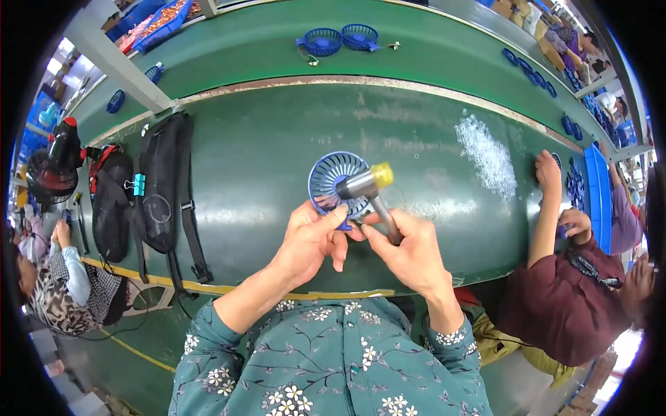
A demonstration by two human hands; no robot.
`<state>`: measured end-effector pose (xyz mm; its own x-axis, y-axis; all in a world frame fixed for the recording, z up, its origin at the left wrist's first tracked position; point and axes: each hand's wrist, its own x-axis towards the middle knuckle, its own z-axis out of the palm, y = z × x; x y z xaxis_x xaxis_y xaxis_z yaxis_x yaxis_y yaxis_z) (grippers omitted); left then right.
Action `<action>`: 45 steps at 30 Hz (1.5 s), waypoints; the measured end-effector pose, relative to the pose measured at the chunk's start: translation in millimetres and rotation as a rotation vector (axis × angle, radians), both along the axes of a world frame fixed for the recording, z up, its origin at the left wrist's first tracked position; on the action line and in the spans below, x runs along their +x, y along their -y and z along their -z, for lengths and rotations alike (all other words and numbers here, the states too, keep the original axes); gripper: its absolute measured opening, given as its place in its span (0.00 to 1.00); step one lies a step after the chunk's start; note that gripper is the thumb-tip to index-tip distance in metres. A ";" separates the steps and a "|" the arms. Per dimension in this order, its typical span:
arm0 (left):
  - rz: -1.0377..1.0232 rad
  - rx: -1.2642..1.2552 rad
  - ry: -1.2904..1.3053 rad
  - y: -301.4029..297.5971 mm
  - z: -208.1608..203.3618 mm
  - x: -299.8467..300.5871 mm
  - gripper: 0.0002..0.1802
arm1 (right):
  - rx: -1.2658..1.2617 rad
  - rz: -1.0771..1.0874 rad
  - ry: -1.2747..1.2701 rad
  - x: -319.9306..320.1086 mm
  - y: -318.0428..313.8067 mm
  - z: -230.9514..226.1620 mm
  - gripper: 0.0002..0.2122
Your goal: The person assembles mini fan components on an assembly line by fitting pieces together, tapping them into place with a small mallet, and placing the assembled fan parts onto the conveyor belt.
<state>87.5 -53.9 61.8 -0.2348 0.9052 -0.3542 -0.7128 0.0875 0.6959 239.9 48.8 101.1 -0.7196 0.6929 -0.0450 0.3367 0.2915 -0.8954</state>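
In front of my body, my left hand (305, 239) is closed on the lower edge of a round blue slotted fan housing (322, 172), held above the green table. My right hand (411, 251) wraps round the handle of a small hammer (379, 206). The hammer's head, with a yellow face on its right end and a dark end on its left, lies across the front of the housing and covers part of it. Where the fingertips of both hands meet at the housing's base, small details are hidden.
Black bags (159, 187) lie at the left, near a black fan (55, 163). Small clear plastic pieces (485, 156) are heaped to the right. Blue housings (322, 43) sit on the far green belt (250, 48). Co-workers sit on both sides; the right one's arm (546, 208) reaches in near a blue tray (598, 197).
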 end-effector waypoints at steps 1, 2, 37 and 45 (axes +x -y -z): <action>0.000 -0.017 0.020 -1.6 -1.0 1.9 0.15 | 0.088 -0.053 0.008 -0.8 1.7 -1.5 0.06; -0.038 -0.048 0.061 -1.2 1.7 4.7 0.13 | 0.174 -0.108 0.013 -2.3 3.6 -2.7 0.07; -0.153 0.298 -2.011 -4.9 30.2 9.9 0.19 | 0.180 0.181 0.190 6.8 -53.6 40.8 0.13; -0.164 0.296 -2.018 -4.1 32.6 12.7 0.19 | 0.415 0.263 -0.101 38.6 -8.8 21.4 0.15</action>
<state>100.2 -49.9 29.2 -0.0923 0.8084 0.5813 0.9384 -0.1245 0.3222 278.5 57.6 79.7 -0.5050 0.7958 0.3341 0.3637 0.5472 -0.7538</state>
